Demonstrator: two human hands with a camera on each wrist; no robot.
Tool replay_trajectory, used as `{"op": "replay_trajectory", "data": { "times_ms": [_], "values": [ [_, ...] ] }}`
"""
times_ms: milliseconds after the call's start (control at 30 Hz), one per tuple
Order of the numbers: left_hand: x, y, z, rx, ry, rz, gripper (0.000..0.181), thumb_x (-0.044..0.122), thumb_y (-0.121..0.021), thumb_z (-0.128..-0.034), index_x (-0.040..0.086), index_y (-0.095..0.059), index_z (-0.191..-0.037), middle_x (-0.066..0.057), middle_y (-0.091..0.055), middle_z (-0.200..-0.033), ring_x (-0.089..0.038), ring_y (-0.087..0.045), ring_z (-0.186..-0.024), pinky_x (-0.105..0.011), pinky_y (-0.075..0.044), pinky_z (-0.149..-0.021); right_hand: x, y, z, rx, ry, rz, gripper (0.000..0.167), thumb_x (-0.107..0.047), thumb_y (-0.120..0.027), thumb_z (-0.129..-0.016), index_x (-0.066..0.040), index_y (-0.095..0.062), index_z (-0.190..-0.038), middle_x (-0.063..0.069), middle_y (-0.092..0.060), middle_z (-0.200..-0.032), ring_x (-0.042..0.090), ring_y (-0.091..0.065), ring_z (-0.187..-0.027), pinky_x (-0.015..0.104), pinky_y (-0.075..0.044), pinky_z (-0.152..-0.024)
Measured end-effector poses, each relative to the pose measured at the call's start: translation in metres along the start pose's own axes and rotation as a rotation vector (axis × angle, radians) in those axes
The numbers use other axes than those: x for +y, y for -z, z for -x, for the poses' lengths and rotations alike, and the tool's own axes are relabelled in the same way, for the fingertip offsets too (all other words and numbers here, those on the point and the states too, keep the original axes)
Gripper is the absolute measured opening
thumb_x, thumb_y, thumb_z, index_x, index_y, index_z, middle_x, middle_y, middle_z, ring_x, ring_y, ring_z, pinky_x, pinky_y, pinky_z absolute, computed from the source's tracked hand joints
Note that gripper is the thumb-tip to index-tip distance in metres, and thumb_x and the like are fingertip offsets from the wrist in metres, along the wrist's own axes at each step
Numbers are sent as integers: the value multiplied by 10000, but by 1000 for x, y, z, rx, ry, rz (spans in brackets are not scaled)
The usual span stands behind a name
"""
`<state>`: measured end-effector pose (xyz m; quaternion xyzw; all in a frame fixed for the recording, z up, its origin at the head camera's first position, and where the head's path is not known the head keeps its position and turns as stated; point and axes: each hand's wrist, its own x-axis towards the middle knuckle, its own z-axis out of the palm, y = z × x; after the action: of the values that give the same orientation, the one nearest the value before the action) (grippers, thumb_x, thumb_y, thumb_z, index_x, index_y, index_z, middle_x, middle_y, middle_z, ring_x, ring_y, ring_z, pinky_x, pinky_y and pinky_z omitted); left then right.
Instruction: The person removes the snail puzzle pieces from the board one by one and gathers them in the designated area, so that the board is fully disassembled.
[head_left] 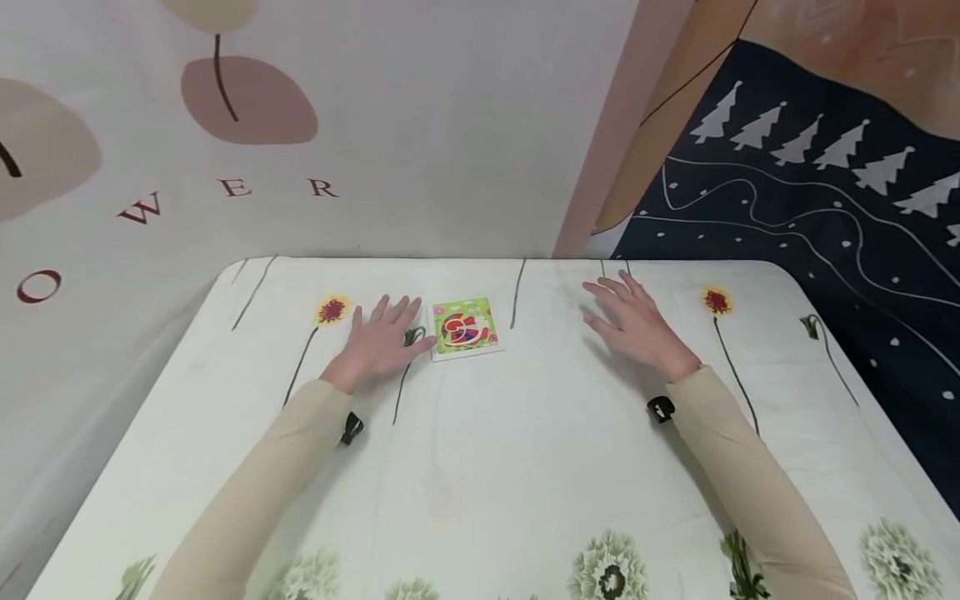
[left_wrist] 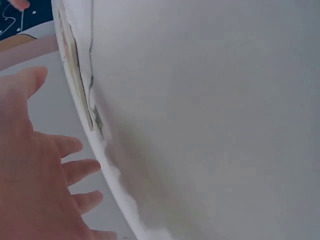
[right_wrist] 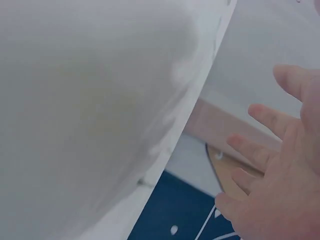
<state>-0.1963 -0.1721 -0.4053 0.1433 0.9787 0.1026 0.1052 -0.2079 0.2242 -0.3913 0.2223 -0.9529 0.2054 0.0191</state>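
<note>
A small square packet [head_left: 465, 326], green with a red and blue snail-like picture and a white border, lies flat toward the back of the table. Just left of it is my left hand [head_left: 377, 343], fingers spread and the thumb close to the packet's left edge; whether they touch I cannot tell. In the left wrist view the left hand [left_wrist: 40, 165] hovers above the tabletop with straight fingers. Well to the packet's right, my right hand [head_left: 636, 327] holds nothing, its fingers extended. The right wrist view shows the right hand [right_wrist: 285, 160] raised off the surface too.
A white cloth printed with flowers covers the table [head_left: 480, 467]. Behind the table hangs a pale curtain [head_left: 450, 150] with lettering and rounded shapes. At the right is dark blue fabric [head_left: 810, 200] with white trees. Each sleeve carries a small black wrist device [head_left: 661, 408].
</note>
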Motion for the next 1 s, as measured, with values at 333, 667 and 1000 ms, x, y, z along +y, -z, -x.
{"op": "replay_trajectory", "data": {
  "times_ms": [333, 667, 1000],
  "values": [
    [6, 2, -8, -105, -30, -14, 883, 573, -467, -938, 28, -122, -1542, -157, -87, -1596, -406, 3, -1437, -654, 41, -1057, -15, -11, -21, -40, 71, -124, 490, -219, -567, -972, -12, -464, -1404, 222, -408, -1432, 447, -156, -1397, 561, -131, -1098],
    [6, -3, -17, -152, -96, 8, 915, 577, -475, -929, 31, -75, -1545, -135, -28, -1606, -386, 66, -1439, -643, 48, -1062, -31, -23, -39, -127, 119, -214, 468, -155, -576, -959, 12, -474, -1385, 223, -431, -1412, 406, -230, -1372, 519, -188, -1094],
    [7, -5, -17, -188, -144, 22, 908, 565, -478, -930, 68, -41, -1553, -85, 0, -1612, -363, 74, -1442, -626, 43, -1073, -53, -36, -61, -213, 146, -301, 449, -142, -575, -965, 7, -488, -1380, 180, -515, -1351, 325, -395, -1287, 460, -277, -1062]
  ]
}}
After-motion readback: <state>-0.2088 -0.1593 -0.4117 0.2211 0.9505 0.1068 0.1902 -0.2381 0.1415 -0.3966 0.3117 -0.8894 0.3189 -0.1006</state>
